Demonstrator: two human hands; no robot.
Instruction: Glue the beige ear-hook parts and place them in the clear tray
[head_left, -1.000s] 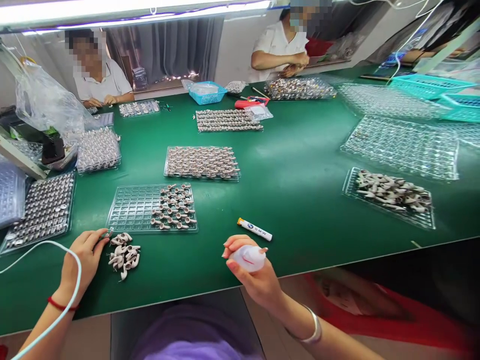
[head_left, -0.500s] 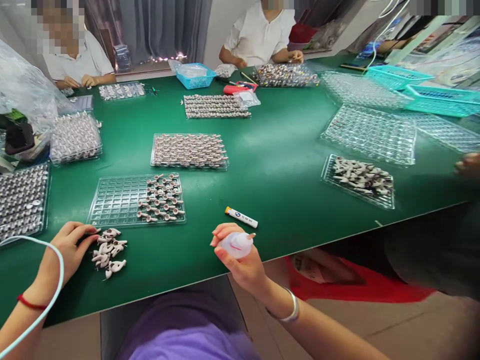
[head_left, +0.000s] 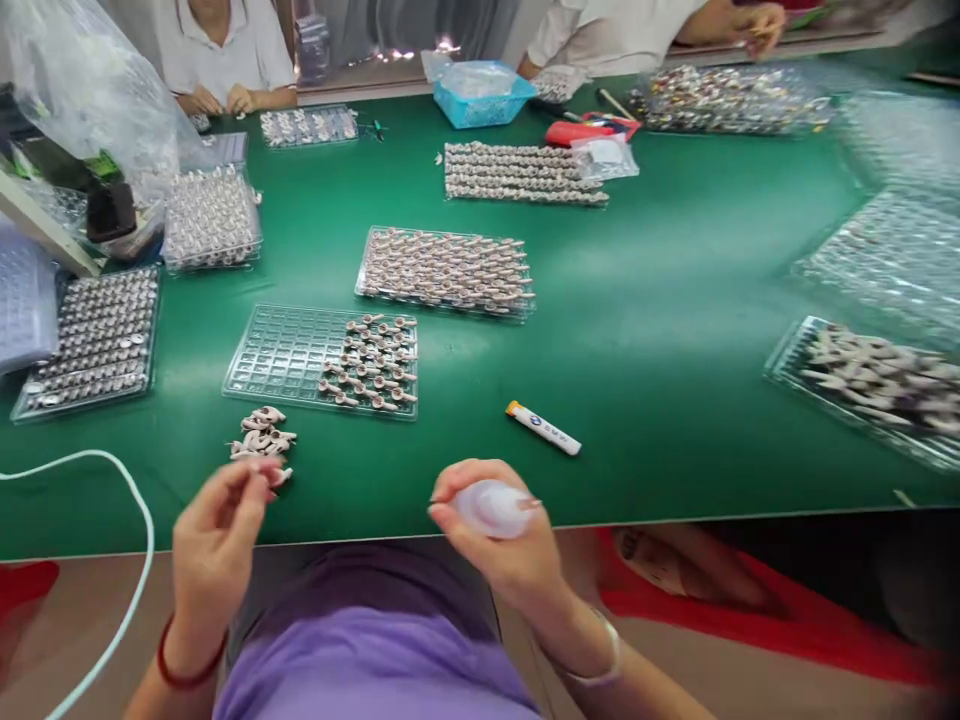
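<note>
My left hand is raised at the table's front edge, with thumb and fingers pinched together. Whatever is between its fingertips is blurred, and I cannot make it out. Just beyond those fingers lies a small pile of beige earbud-like shells. My right hand is wrapped round a whitish, translucent squeeze bottle, its tip pointing right. Behind the pile, a clear plastic tray carries rows of similar shells in its right part; the pockets on its left are bare. A white tube with an orange end lies beyond the bottle.
Full trays of shells stand farther back and at left. A heaped tray sits at right, near clear stacked trays. A pale cable loops at left. Co-workers sit across the green table, near a blue basket.
My left hand has left the pile's left side and come toward my body, fingers pinched. My right hand still holds the squeeze bottle. The view has shifted, so the table's things appear moved.
</note>
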